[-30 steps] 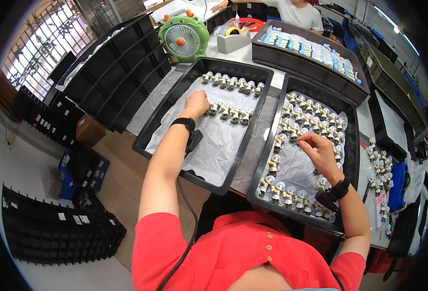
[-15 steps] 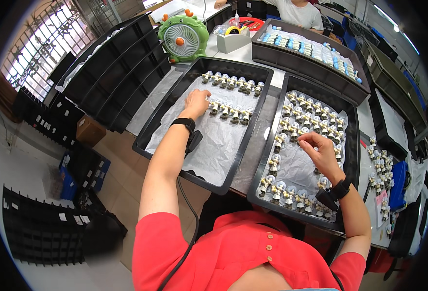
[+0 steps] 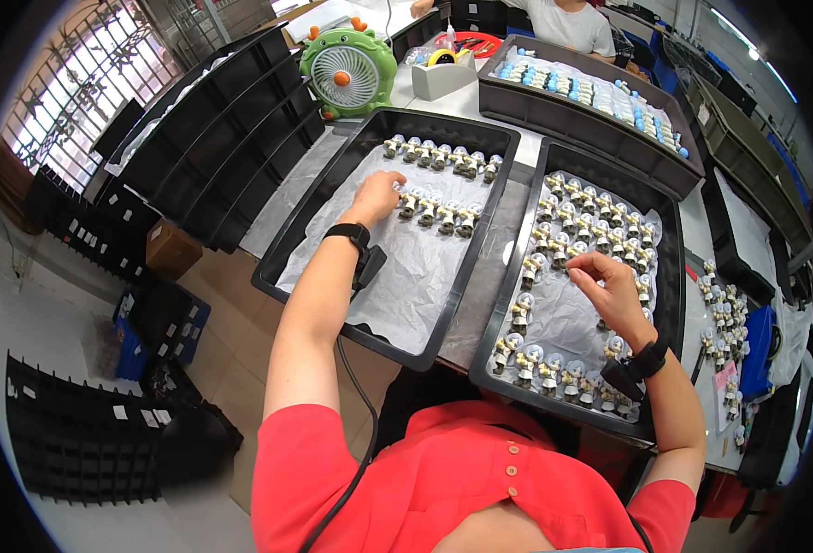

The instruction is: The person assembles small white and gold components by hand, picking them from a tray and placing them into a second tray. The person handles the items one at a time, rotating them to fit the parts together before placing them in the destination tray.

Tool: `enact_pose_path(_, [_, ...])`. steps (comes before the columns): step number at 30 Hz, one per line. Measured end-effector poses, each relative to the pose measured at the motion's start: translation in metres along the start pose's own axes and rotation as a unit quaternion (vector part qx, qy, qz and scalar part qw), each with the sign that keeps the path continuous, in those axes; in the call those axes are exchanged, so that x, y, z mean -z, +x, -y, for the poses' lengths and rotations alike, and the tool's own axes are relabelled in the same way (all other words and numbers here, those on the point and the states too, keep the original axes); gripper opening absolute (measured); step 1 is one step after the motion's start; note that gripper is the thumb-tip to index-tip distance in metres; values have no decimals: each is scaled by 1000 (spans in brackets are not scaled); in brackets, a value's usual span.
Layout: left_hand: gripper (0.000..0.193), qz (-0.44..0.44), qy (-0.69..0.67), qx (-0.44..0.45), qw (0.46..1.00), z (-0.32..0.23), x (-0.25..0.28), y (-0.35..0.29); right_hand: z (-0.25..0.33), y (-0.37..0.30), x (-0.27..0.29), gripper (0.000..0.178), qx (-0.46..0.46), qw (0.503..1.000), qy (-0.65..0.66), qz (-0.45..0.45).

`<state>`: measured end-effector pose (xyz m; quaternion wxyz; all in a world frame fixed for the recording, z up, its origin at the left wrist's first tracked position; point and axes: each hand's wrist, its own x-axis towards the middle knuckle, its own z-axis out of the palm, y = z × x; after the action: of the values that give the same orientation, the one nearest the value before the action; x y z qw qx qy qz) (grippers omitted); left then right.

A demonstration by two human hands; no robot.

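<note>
White paper lines two black trays on the desk (image 3: 485,286). Left hand (image 3: 377,195) sets a small figurine at the second row's end in the left tray (image 3: 287,249); right hand (image 3: 609,286) pinches one among the right tray (image 3: 669,304) figurines. Next: lift it across, upright.

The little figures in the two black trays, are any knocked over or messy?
Nothing stands out. In the left tray the figures stand upright in two neat rows, and the left hand rests at the second row. In the right tray they also stand in rows around the right hand. The white paper liner is wrinkled.
</note>
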<state>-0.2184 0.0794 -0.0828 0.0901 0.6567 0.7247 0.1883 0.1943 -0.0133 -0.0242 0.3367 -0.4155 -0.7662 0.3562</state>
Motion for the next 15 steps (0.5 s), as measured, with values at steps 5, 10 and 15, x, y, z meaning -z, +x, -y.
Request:
enact_pose_path(5, [35, -50, 38, 122, 991, 3, 31, -2, 2, -1, 2, 12, -8, 1000, -7, 3])
enact_pose_path(10, [38, 44, 50, 200, 978, 17, 30, -5, 0, -2, 1, 13, 6, 1000, -11, 7])
enact_pose_path(15, [39, 6, 30, 179, 983, 24, 21, -4, 1, 0, 1, 14, -6, 1000, -8, 16])
